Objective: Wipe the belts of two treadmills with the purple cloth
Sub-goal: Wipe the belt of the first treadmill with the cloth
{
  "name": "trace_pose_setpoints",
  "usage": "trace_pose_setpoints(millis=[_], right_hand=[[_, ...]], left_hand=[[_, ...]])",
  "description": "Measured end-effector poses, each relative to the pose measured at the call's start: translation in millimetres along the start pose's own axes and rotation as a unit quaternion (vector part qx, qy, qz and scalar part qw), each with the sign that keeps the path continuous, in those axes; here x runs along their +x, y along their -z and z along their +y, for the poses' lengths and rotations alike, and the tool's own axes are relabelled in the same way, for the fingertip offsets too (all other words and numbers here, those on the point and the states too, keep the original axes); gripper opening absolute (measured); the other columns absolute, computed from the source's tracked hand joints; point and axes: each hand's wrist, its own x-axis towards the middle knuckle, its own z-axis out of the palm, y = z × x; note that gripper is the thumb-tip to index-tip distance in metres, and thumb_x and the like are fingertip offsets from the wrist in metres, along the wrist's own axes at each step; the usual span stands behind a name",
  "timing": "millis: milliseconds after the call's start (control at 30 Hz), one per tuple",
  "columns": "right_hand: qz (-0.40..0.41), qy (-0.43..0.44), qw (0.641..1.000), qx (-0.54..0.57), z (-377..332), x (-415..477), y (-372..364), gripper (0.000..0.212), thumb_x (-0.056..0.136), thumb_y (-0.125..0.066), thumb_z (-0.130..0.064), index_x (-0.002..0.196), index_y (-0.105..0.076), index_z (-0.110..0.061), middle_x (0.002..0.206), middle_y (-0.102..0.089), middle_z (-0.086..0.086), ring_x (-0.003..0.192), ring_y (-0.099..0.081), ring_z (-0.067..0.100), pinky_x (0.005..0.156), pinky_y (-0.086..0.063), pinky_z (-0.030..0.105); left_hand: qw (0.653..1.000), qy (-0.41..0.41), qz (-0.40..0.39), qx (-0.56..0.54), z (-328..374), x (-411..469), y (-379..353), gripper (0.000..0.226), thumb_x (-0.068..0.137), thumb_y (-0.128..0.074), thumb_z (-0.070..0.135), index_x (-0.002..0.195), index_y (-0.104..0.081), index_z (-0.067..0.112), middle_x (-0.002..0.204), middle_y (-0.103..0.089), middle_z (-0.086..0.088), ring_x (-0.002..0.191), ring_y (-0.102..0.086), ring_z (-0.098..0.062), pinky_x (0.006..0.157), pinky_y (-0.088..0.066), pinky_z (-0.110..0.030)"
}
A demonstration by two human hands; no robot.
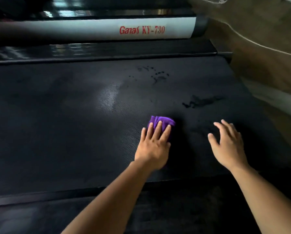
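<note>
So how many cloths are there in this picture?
1: the purple cloth lies bunched on the treadmill belt under the straight fingers of the left hand. The right hand holds nothing. Others may lie out of view.

Left hand palm-down, fingers straight; right hand beside it (fingers spread)

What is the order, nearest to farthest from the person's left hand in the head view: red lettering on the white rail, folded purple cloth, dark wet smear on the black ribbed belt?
1. Folded purple cloth: under the fingers of the left hand.
2. Dark wet smear: ahead-right on the black ribbed belt.
3. Red lettering: on the white rail beyond the belt.
</note>
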Motion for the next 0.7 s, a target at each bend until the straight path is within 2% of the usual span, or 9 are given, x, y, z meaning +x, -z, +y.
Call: trace_pose_setpoints(millis=[100,167,267,400,467,567,700], right_hand=[[-0.046,-0.068,0.996,-0.023,12,7,-4,0.062,0.098,-0.049,-0.044,0.153,-0.033,-0.019,0.166,-0.016,0.004,0.153,-0.007,0.027,0.122,-0.005,0.053],[-0.059,-0.075,0.994,-0.050,13,8,-12,0.068,0.098,-0.046,-0.050,0.155,-0.024,-0.022,0.167,-0.009,0.003,0.153,-0.001,0.025,0.121,0.002,0.052],[-0.030,-0.058,0.994,-0.083,16,5,-23,0.071,0.096,-0.045,-0.052,0.155,-0.024,-0.019,0.167,-0.010,0.006,0.153,-0.003,0.029,0.121,0.000,0.055],[-0.002,-0.055,0.994,-0.098,18,5,-28,0.071,0.094,-0.046,-0.052,0.153,-0.028,-0.018,0.165,-0.016,0.008,0.152,-0.008,0.031,0.121,-0.004,0.056],[0.016,-0.048,0.994,-0.095,18,6,-30,0.070,0.093,-0.046,-0.052,0.152,-0.032,-0.017,0.164,-0.021,0.010,0.151,-0.012,0.033,0.120,-0.006,0.058],[0.027,-0.048,0.994,-0.097,18,5,-32,0.071,0.090,-0.049,-0.052,0.150,-0.034,-0.016,0.162,-0.024,0.011,0.151,-0.015,0.033,0.120,-0.008,0.058],[0.039,-0.046,0.994,-0.088,18,6,-31,0.074,0.086,-0.058,-0.051,0.148,-0.038,-0.016,0.161,-0.028,0.011,0.150,-0.018,0.033,0.120,-0.011,0.059]], left_hand=[[1.000,-0.022,0.000,0.015,-10,-20,-5,0.066,0.091,-0.008,0.055,0.154,0.005,0.039,0.164,0.007,0.005,0.150,0.011,-0.022,0.119,0.008,-0.047],[1.000,-0.016,0.018,0.016,-40,-35,-6,0.067,0.089,-0.007,0.057,0.152,0.007,0.044,0.164,0.005,0.008,0.151,0.008,-0.020,0.118,0.007,-0.047],[0.999,0.043,0.031,-0.006,-93,-43,0,0.067,0.088,-0.012,0.061,0.151,0.002,0.047,0.163,0.000,0.010,0.151,0.001,-0.020,0.118,0.002,-0.048],[0.990,0.121,0.061,-0.029,-129,-10,13,0.064,0.095,-0.026,0.055,0.154,-0.009,0.040,0.164,-0.006,0.003,0.151,-0.002,-0.023,0.119,-0.001,-0.053],[0.985,0.154,0.073,-0.039,-126,22,17,0.062,0.100,-0.033,0.047,0.155,-0.008,0.038,0.165,-0.003,0.002,0.151,0.002,-0.024,0.120,0.000,-0.053],[0.982,0.169,0.072,-0.041,-96,75,19,0.064,0.099,-0.034,0.046,0.155,-0.005,0.036,0.165,0.000,0.000,0.151,0.005,-0.028,0.120,0.002,-0.052],[0.994,0.089,0.052,-0.025,-10,117,10,0.065,0.098,-0.032,0.048,0.156,-0.005,0.034,0.165,0.001,-0.002,0.150,0.005,-0.031,0.120,0.003,-0.052]])
